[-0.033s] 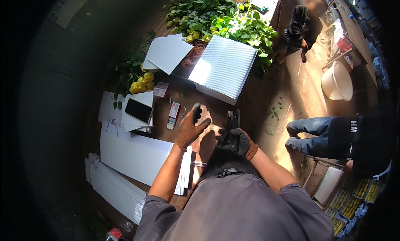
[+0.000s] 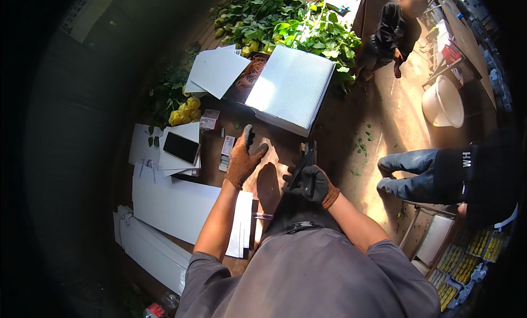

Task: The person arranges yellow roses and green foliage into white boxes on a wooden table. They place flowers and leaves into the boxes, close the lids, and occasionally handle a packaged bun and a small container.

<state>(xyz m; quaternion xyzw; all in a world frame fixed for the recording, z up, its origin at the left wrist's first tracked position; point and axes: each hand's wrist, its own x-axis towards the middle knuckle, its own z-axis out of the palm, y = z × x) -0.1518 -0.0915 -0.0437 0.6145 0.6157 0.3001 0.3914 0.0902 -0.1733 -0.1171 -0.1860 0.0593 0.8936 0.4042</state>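
My left hand [image 2: 244, 159], in a brown and dark-grey glove, is raised over the brown table [image 2: 217, 115] with fingers apart, beside a small red-and-white box [image 2: 227, 146]. My gloved right hand [image 2: 315, 185] grips a long black tool [image 2: 306, 157], apparently a stapler, right of it. Left of my hands, a phone [image 2: 181, 147] lies on white sheets, with more long white sheets [image 2: 175, 204] below. Beyond them are a stack of white corrugated sheets [image 2: 291, 90], loose white cards [image 2: 217, 71], rubber bands [image 2: 251, 73] and yellow roses [image 2: 184, 112].
Leafy rose stems [image 2: 285, 18] cover the far end. At the right, a person in a dark top [image 2: 390, 29] stands by a white bucket [image 2: 442, 104]; another in jeans [image 2: 411, 175] is nearer. Crates [image 2: 466, 263] are at the lower right.
My left hand has moved slightly forward, toward the corrugated stack. My right hand and the black tool have shifted a little to the left.
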